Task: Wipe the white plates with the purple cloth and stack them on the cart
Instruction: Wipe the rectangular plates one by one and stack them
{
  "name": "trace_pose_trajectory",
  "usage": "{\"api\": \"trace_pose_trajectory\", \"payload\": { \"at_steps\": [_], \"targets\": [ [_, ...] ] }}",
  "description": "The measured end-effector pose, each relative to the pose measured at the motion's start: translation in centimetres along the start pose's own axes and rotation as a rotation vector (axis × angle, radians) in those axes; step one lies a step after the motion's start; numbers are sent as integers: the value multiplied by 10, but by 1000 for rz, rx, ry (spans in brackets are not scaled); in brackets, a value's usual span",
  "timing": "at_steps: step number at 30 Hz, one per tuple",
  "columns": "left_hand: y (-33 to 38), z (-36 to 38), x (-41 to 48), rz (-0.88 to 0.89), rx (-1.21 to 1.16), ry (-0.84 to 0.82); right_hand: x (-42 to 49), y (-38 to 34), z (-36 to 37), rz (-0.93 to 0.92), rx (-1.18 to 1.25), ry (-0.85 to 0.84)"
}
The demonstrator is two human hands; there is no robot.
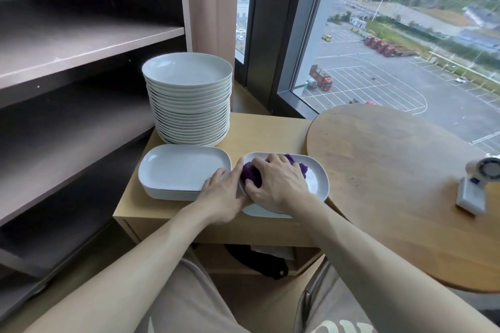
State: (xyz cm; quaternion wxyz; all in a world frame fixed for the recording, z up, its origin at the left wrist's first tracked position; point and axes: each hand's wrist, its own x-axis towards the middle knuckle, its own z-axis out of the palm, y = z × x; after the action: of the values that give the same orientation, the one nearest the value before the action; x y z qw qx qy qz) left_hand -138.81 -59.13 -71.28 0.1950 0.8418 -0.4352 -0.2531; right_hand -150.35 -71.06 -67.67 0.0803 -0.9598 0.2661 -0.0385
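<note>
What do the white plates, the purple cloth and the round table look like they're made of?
White plates: probably glazed ceramic, smooth with a soft sheen; melamine not excluded. Purple cloth: soft, fuzzy-looking fabric, perhaps microfibre, bunched under the right hand. Round table: wood or wood veneer, visible grain, matte.

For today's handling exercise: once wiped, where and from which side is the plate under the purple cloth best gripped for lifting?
Pinch the near rim of the plate, coming from the person's side: that rim seems to overhang the cart, leaving room for fingers beneath. The rectangular stack crowds its left.
</note>
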Motion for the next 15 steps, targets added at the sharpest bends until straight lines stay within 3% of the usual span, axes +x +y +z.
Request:
{"api": "trace_pose_trajectory", "payload": {
  "at_steps": [5,10,15],
  "targets": [
    [3,0,2,-31,-6,-35,-23,21,-8,104,52,-18],
    [2,-2,3,-33,-71,-35,-41,56,-14,129,-67,11],
    [2,-2,4,-37,-99,-27,-38,75,-25,153,46,-83]
  ]
}}
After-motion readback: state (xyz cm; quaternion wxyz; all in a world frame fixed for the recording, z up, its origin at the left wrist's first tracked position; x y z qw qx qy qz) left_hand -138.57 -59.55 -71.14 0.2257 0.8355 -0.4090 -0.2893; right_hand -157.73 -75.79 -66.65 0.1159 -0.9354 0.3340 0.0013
